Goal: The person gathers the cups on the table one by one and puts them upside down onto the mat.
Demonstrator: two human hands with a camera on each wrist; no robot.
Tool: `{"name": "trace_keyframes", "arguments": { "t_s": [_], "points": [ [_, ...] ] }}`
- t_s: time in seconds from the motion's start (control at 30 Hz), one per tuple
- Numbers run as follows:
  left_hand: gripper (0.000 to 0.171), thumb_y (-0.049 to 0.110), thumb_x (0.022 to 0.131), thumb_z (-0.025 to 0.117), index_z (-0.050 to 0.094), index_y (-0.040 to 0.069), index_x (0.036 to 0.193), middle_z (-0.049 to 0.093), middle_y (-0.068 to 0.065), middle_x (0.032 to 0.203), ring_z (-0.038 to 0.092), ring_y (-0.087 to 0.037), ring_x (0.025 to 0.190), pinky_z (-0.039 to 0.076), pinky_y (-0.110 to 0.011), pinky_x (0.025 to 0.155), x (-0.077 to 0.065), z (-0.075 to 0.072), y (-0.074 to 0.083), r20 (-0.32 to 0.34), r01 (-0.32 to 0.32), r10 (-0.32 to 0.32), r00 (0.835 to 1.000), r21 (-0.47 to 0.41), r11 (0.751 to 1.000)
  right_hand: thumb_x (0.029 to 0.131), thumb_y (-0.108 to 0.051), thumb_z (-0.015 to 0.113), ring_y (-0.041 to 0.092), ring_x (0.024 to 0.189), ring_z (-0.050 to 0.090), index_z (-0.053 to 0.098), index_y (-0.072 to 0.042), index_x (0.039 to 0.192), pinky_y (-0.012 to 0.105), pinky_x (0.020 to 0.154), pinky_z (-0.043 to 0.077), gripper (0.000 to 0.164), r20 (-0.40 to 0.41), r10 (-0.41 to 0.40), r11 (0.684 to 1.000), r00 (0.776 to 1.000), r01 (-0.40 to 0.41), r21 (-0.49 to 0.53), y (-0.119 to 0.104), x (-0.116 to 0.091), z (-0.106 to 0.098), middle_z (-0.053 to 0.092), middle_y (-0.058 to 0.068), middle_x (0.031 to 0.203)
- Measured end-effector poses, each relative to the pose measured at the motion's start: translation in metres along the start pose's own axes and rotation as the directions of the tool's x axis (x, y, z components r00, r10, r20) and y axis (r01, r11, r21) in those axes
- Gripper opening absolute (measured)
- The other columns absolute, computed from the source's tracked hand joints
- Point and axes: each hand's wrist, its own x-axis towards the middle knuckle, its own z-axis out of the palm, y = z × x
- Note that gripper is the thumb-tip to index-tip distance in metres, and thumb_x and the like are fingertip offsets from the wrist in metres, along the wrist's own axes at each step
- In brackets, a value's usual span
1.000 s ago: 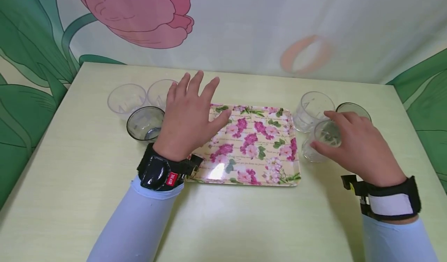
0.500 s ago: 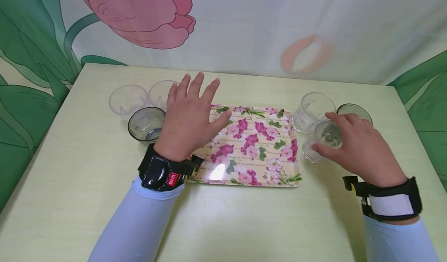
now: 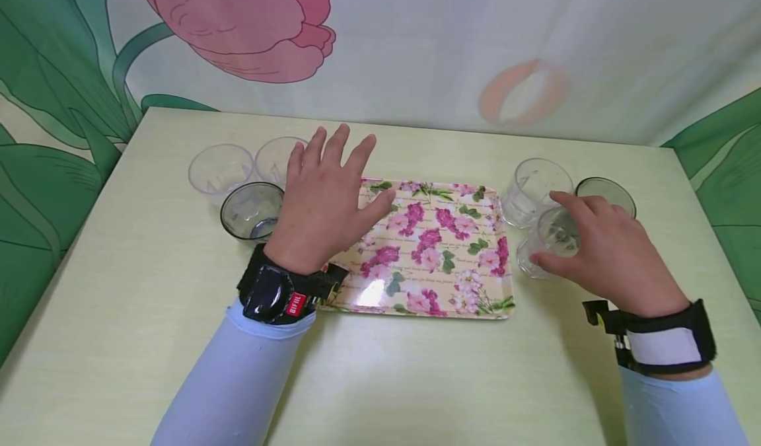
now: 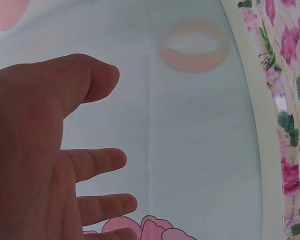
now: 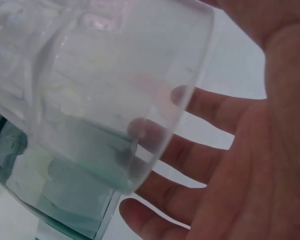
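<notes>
1. Right hand (image 3: 621, 254): fingers curved round the near clear cup (image 3: 553, 234), thumb on the front side, index finger by the far rim. Can't tell if they actually grip it or just bracket it. Gap visible between palm and cup wall.
2. That cup sits mouth up at the right side of the bench (image 3: 386, 380), just off the right edge of the flowered tray (image 3: 428, 248).
3. Its neighbours: back clear cup (image 3: 535, 191) behind it, right smoky cup (image 3: 608, 193) behind and to the right, partly hidden by the knuckles. All three close together.
4. Left hand (image 3: 327, 215): fingers spread and released, holding nothing, palm down. From above it covers the left end of the tray.
5. Left group, next to that hand: left smoky cup (image 3: 252, 211) in front, outer clear cup (image 3: 220, 168) and inner clear cup (image 3: 276, 158) behind. The hand hides part of the inner one.
6. Tray lies flat mid-bench between the two groups, pink flowers on cream, bright glare spot near its front edge.
7. Person wears light blue sleeves (image 3: 238, 373), black strap on each wrist. Curtain (image 3: 428, 43) with a big pink flower and green leaves behind the bench.
</notes>
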Motion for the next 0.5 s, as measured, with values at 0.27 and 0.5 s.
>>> {"name": "trace_keyframes", "arguments": {
  "t_s": [0.27,0.5],
  "points": [
    [0.075,0.061,0.095,0.051,0.038,0.018,0.155,0.030,-0.019,0.161,0.021,-0.042,0.150,0.016,-0.062,0.120,0.0009,0.0004,0.0017,0.016,-0.005,0.005,1.000,0.006,1.000,0.072,-0.043,0.086,0.050,0.118,0.049,0.044,-0.010,0.147,0.068,0.097,0.038,0.093,0.022,0.002,1.000,1.000,-0.002,-0.007,0.0014,-0.0010,-0.0011,0.052,0.030,0.132],
    [0.074,0.060,0.095,0.051,0.038,0.019,0.155,0.030,-0.019,0.161,0.020,-0.041,0.151,0.014,-0.061,0.121,0.0003,-0.0006,0.0003,0.024,0.003,-0.003,1.000,0.002,1.000,0.071,-0.041,0.087,0.049,0.117,0.050,0.045,-0.008,0.146,0.069,0.097,0.038,0.091,0.018,-0.014,1.000,1.000,0.014,-0.011,0.0010,0.0010,0.0012,0.052,0.031,0.131]
  ]
}}
